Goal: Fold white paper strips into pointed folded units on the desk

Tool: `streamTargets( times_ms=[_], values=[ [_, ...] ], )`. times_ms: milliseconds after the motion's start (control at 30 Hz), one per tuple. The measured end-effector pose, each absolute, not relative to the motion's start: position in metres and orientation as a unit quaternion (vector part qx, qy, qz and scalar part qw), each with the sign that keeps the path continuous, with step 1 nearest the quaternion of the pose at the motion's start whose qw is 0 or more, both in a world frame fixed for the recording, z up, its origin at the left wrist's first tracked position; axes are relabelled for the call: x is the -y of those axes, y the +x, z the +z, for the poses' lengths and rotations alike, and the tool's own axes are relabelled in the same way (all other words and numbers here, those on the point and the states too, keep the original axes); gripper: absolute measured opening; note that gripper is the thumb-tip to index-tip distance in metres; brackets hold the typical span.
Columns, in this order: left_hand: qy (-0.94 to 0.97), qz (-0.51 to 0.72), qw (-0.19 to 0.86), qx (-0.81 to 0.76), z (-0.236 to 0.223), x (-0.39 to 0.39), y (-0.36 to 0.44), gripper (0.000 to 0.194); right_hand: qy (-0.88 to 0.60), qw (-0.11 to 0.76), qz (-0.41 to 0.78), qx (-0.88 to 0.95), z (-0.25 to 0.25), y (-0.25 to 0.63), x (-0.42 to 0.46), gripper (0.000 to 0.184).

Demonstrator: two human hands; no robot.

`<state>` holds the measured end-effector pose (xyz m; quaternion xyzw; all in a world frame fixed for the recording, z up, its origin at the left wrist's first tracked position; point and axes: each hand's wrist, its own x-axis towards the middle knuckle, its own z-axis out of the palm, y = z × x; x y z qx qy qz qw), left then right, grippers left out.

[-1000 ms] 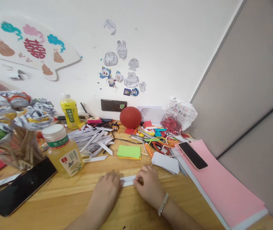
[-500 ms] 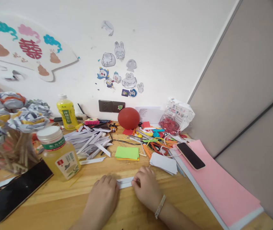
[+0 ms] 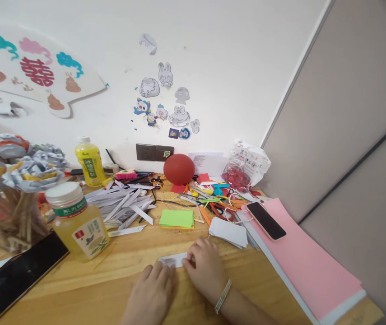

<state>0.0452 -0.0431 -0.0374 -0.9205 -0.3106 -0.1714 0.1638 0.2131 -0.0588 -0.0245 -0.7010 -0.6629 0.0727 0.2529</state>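
A small folded strip of white paper point(image 3: 175, 259) lies on the wooden table between my two hands. My left hand point(image 3: 154, 291) is closed at its left end, fingers bent over the near edge; the thumb is hidden. Thumb and fingers of my right hand point(image 3: 206, 266) pinch the right end, and a pale bracelet point(image 3: 223, 296) circles that wrist. Just beyond my right hand sits a stack of white paper slips point(image 3: 228, 231). A pad of green paper point(image 3: 177, 218) lies farther back, left of that stack.
Left stand a juice bottle point(image 3: 79, 225), a yellow bottle point(image 3: 90, 162) and a dark tablet-like slab point(image 3: 20, 280). Paper strips point(image 3: 125, 203) pile up behind. A red balloon point(image 3: 179, 169) rests near the wall. A phone point(image 3: 266, 220) lies on pink paper point(image 3: 308, 257) at right.
My left hand has shifted right and slightly down along the paper, its fingers now bent over the near edge. My right hand keeps its pinch. The whole view has moved a little.
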Motion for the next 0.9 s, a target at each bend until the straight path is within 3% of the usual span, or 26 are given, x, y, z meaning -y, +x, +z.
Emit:
streamTargets(
  times_ms=[233, 400, 900],
  values=[
    [-0.921, -0.17, 0.189, 0.295, -0.05, 0.047, 0.044, 0.017, -0.71, 0.256, 0.087, 0.651, -0.025, 0.217, 0.058, 0.012],
    [-0.918, -0.171, 0.215, 0.286, -0.061, 0.052, 0.039, 0.031, -0.707, 0.259, 0.106, 0.649, -0.025, 0.218, 0.057, 0.012],
    [-0.918, -0.207, 0.232, 0.246, -0.056, 0.042, 0.029, 0.027, -0.68, 0.26, 0.172, 0.663, -0.021, 0.234, 0.053, 0.012]
  ],
)
